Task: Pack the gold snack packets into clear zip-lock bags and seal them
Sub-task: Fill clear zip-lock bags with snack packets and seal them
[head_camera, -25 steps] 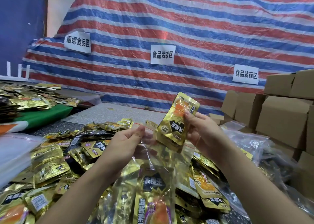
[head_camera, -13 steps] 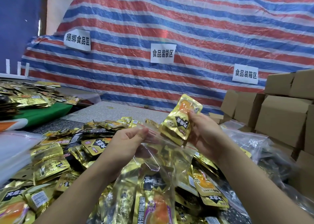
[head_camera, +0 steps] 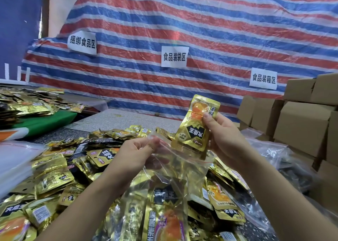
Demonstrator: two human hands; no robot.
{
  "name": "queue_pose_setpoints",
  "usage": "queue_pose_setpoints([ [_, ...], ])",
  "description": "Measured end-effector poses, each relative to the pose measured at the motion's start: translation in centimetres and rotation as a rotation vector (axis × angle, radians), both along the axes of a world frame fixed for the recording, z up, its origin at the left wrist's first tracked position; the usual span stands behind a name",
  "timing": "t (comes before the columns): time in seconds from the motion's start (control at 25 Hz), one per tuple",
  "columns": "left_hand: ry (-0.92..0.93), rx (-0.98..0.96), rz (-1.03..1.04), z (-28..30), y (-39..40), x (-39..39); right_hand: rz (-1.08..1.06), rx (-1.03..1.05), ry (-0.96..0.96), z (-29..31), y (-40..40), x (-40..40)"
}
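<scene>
While the clear zip-lock bag (head_camera: 164, 182) is hanging open near the middle of the view with gold packets already showing through its film, the left hand (head_camera: 135, 154) is pinching its upper rim on the left side, fingers curled around the plastic. Just right of the bag's mouth, the right hand (head_camera: 222, 138) is gripping a gold snack packet (head_camera: 194, 129) upright, thumb pressing on its front, the packet's lower edge sitting right at the red zip strip. The two hands are staying apart, one on each side of the opening. Beneath and around the bag, a heap of gold packets (head_camera: 53, 178) is spreading across the speckled table (head_camera: 128, 118). Cardboard boxes (head_camera: 301, 127) are standing stacked at the right, and a striped tarp (head_camera: 201, 30) with white paper signs (head_camera: 174, 56) is hanging at the far side.
</scene>
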State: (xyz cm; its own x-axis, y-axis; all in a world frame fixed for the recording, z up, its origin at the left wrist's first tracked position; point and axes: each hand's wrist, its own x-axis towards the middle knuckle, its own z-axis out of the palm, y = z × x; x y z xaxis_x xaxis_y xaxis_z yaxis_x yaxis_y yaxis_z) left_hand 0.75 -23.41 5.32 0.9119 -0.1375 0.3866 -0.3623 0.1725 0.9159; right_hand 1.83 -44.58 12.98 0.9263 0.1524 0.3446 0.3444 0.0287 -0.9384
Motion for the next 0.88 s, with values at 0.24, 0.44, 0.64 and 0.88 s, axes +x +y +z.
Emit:
queue_pose_setpoints([
  [0.24,0.032,-0.007,0.003,-0.1,0.1,0.3,-0.023,-0.217,-0.037,0.6,0.1,-0.5],
  [0.44,0.005,0.011,-0.007,-0.1,0.1,0.1,0.011,-0.141,0.100,0.2,0.4,0.1],
  [0.64,-0.014,0.052,-0.037,0.0,0.2,0.0,0.010,-0.024,0.228,0.1,-0.3,0.7],
  [0.88,-0.007,0.068,-0.048,-0.1,0.3,0.2,0.072,-0.155,0.071,-0.1,-0.4,-0.1],
])
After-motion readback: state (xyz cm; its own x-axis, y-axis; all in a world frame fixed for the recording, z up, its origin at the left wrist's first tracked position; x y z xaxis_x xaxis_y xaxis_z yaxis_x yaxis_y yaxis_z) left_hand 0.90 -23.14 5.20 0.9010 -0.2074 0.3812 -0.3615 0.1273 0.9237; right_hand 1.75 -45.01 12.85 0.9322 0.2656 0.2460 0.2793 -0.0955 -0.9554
